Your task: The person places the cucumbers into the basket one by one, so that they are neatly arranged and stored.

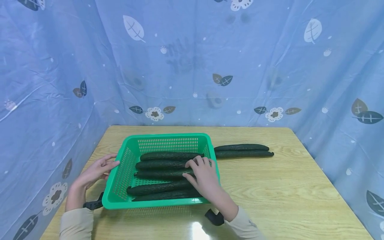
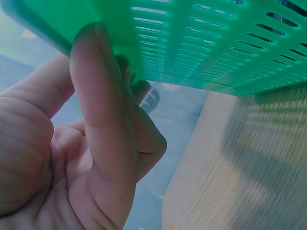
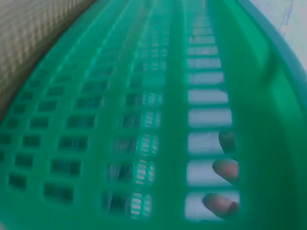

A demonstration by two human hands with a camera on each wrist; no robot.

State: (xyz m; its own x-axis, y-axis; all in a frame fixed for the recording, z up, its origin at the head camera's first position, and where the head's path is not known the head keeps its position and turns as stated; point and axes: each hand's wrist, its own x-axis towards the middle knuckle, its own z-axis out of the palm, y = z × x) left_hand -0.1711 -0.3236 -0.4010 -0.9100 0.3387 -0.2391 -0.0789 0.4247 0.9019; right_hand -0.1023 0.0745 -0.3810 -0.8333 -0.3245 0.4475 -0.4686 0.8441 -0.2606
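Note:
A green slotted plastic basket (image 1: 159, 136) stands on the wooden table with several long dark-green cucumbers (image 1: 168, 155) lying side by side in it. My left hand (image 1: 97, 171) holds the basket's left rim; the left wrist view shows fingers (image 2: 98, 86) against the outside of the wall. Inside the basket, my right hand (image 1: 205, 176) hovers over the cucumbers' right ends, its fingers bent loosely and thumb spread from them. Through the slots in the right wrist view, its fingertips (image 3: 224, 170) show with nothing between them. Its palm is hidden.
Two more cucumbers (image 1: 243, 153) lie together on the table, right of the basket and close to its right wall. The wooden table (image 1: 288, 186) extends right. A blue patterned curtain (image 1: 192, 66) hangs behind and along both sides.

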